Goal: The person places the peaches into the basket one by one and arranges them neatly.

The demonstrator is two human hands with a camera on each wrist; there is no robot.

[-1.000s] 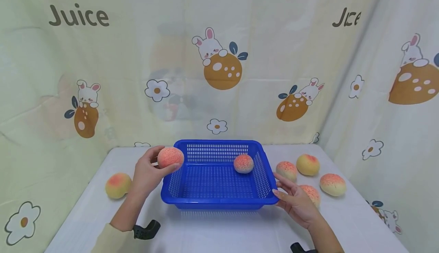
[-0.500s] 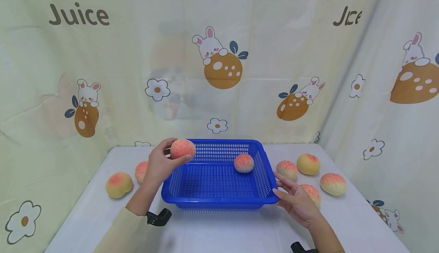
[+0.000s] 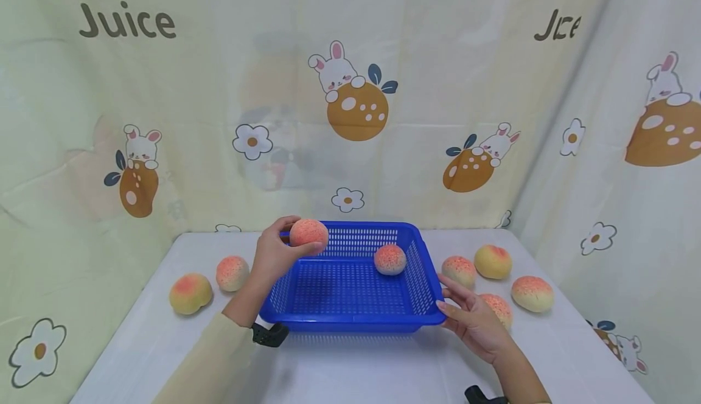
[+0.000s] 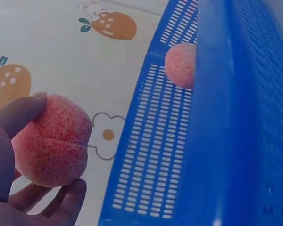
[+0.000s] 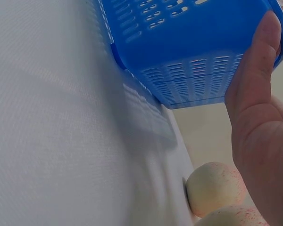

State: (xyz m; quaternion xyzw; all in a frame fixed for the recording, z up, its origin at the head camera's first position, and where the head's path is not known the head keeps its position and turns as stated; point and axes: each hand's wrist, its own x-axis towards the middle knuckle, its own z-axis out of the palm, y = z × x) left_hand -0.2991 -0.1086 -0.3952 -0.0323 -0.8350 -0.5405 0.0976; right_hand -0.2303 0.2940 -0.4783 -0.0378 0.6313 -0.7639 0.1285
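Observation:
My left hand grips a pink speckled peach, thumb on one side and fingers on the other, above the left part of a blue plastic basket. In the left wrist view that peach shows its crease, apart from the basket wall. A second pink peach lies inside the basket toward the right. At the basket's right end, my right hand holds the rim; the right wrist view has the thumb against the rim, with the other fingers mostly hidden.
Left of the basket lie a yellow peach and a pink-topped peach. Several more, including a yellow one and a pink-topped one, sit at the right on the white-covered table. A printed curtain stands behind.
My left hand has carried its peach rightward and slightly up, from the basket's left rim to over its inside. The pink-topped peach at left has come into view. My right hand stays on the rim.

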